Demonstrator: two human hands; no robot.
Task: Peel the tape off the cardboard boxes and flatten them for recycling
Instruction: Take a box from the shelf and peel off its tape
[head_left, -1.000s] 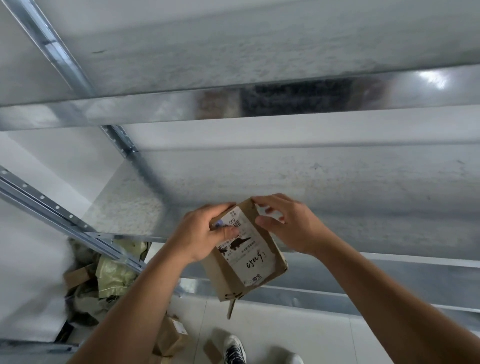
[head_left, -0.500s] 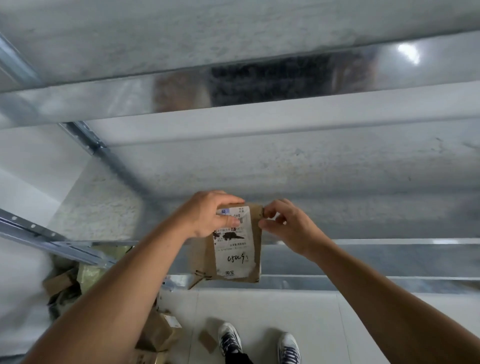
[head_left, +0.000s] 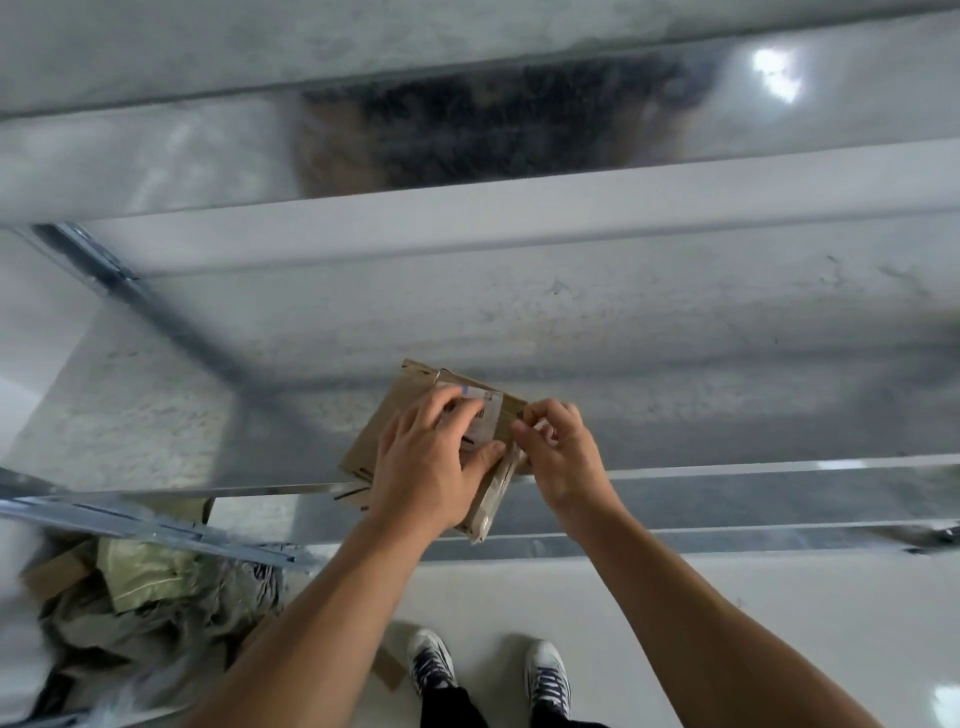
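**Item 1, floor.** Pale floor with two shoes (head_left: 434, 662). To the left, under the shelf's left end, is a heap of cardboard scraps and bags (head_left: 140, 587).

**Item 2, cardboard box (head_left: 387, 434).** Small and brown, it lies flat on the metal shelf (head_left: 675, 364) at its front edge (head_left: 753, 463). The near corner hangs out past that edge. The long axis runs near to far, skewed a little leftward at the far end. A white label (head_left: 485, 413) is on top.

**Item 3, left hand (head_left: 431, 460).** It lies spread on the box top with fingers straight, pressing down over the label, and the thumb lies toward the right side. It holds nothing and acts as a clamp.

**Item 4, right hand (head_left: 563, 457).** It sits just beside the box's right side. Fingers and thumb are curled into a pinch at the far end of that side, apparently on the tape (head_left: 496, 486). The contact itself is too small to confirm.

**Item 5, tape.** A clear strip along the box's right side, parallel to the long axis, running down to the overhanging near corner.

**Governing relation.** The strip lies directly left of the right hand, which is the nearer hand. By judgement, the peel should run along the strip toward the person or out to the right.

**Clearance.** There is bare shelf to the right and behind, and open air in front of the edge. The upper shelf (head_left: 519, 208) hangs overhead, so upward pull is limited. The overhanging corner may tip the box if the press lightens.
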